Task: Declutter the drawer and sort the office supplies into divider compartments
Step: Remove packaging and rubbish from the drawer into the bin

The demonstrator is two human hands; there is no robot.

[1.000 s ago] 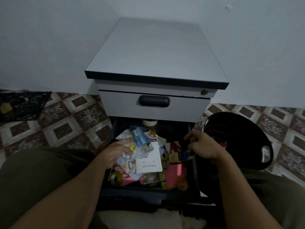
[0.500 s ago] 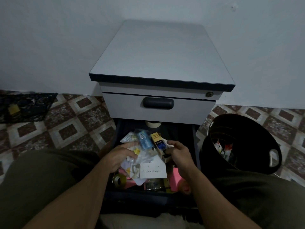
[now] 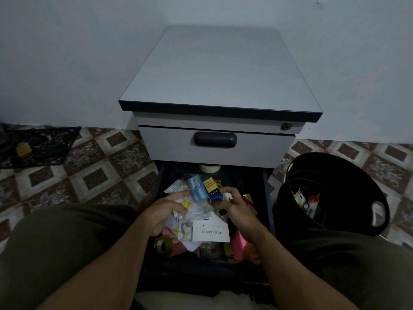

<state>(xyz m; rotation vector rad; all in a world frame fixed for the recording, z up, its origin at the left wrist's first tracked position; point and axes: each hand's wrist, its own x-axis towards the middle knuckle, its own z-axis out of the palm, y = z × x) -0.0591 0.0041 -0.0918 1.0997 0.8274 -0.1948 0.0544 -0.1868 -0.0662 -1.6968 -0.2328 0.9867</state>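
The lower drawer [image 3: 266, 198] of a grey cabinet [image 3: 219, 70] stands pulled out, packed with loose supplies. Over it my left hand [image 3: 163, 211] grips a bunch of clear packets, white cards and a blue box [image 3: 197, 191]. My right hand [image 3: 234, 209] pinches a small yellow, black and blue box [image 3: 213, 190] right beside the bunch. A white card reading JEWELLERY [image 3: 211, 231] hangs at the bottom of the bunch. Below lie a tape roll [image 3: 163, 243] and pink paper [image 3: 239, 245]. No dividers are visible.
A black bucket [image 3: 377, 206] with a few items inside stands on the tiled floor right of the drawer. The upper drawer [image 3: 214, 144] is closed. A cream tape roll [image 3: 210, 167] sits at the drawer's back. A dark cloth [image 3: 40, 146] lies far left. My legs flank the drawer.
My right hand moved from the drawer's right side to the middle and now holds the small yellow and blue box against the bunch in my left hand.
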